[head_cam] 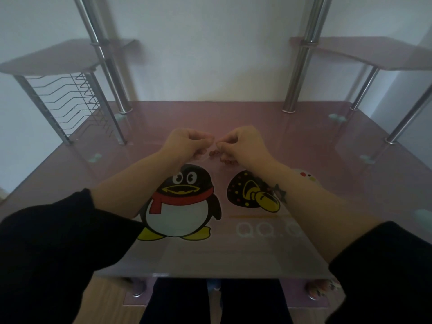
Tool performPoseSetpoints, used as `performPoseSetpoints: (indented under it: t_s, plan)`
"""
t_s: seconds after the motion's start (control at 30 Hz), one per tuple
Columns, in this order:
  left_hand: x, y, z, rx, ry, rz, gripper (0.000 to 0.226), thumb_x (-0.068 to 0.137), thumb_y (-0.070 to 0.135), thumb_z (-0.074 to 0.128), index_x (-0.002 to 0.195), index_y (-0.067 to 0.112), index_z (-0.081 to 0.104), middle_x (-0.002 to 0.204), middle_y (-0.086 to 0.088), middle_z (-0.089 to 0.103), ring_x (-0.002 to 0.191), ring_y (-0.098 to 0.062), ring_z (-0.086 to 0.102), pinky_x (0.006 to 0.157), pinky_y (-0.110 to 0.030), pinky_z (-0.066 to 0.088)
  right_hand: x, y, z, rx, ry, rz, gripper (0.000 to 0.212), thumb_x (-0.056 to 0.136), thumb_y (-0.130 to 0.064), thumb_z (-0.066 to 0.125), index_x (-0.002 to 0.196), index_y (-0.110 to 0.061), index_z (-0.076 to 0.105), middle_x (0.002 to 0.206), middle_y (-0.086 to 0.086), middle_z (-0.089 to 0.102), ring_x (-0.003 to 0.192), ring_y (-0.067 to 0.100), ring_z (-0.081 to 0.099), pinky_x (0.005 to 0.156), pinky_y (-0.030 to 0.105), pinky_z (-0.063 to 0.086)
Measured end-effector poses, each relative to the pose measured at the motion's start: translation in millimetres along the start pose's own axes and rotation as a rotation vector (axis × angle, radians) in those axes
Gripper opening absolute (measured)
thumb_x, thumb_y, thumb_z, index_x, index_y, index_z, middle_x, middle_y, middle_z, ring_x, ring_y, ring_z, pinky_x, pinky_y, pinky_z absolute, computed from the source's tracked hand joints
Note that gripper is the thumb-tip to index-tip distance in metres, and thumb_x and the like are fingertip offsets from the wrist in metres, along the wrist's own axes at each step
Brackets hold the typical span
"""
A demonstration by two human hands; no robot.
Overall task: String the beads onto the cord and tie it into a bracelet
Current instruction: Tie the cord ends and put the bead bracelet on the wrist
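a: how far along does this look?

b: partway, i'd judge. both hands are raised over the pink glass table [233,253], fists curled and nearly touching at the fingertips. a few small dark red beads [213,153] hang just below the gap between them, and more beads show under the right hand [243,142], so some appear to be on the cord already.

a: can you see the cord itself?

b: barely. there is a faint pale line under the left hand [184,142], near the beads, which may be the cord [203,157]; it's too thin to be sure of its path.

a: and the grips?

b: the left hand pinches thumb to forefinger, narrow, seemingly on a cord end. the right does the same, facing it. what each pinch holds exactly, i can't tell.

a: threading or knotting?

b: could be either. no loose beads show on the table, which hints that stringing is near done, but no closed loop or knot is visible, so tying seems still ahead.
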State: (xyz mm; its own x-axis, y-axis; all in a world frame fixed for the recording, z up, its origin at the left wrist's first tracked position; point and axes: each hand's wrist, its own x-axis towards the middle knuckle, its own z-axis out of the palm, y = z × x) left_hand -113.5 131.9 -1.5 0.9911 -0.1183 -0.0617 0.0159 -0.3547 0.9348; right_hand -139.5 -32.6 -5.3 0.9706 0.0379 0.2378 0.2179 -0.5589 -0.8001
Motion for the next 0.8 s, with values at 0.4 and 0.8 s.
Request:
performPoseSetpoints:
  t_s: [0.4, 0.8]
  plan:
    - [6.0, -14.7, -13.5, 0.652, -0.036, 0.142, 0.018, 0.081, 0.028, 0.077, 0.097, 0.019, 0.076, 0.095, 0.003, 0.072, 0.081, -0.010, 0.062, 0.079, -0.027, 0.047, 6.6, 2.8, 14.1, -0.063, -0.042, 0.010, 0.009, 0.085, -0.014, 0.072, 0.091, -0.009, 0.077, 0.076, -0.006, 0.070, 0.053, 0.004, 0.064, 0.053, 0.017, 0.056]
    - [13.9, -13.4, -0.3, 0.815, -0.127, 0.153, 0.024, 0.093, 0.028, 0.062, 0.090, 0.008, 0.074, 0.084, -0.009, 0.071, 0.073, -0.021, 0.065, 0.064, -0.032, 0.050, 6.6, 4.4, 16.4, -0.167, -0.056, -0.041, 0.012, 0.086, -0.016, 0.070, 0.095, -0.012, 0.077, 0.086, 0.002, 0.075, 0.057, 0.000, 0.061, 0.064, 0.015, 0.053]
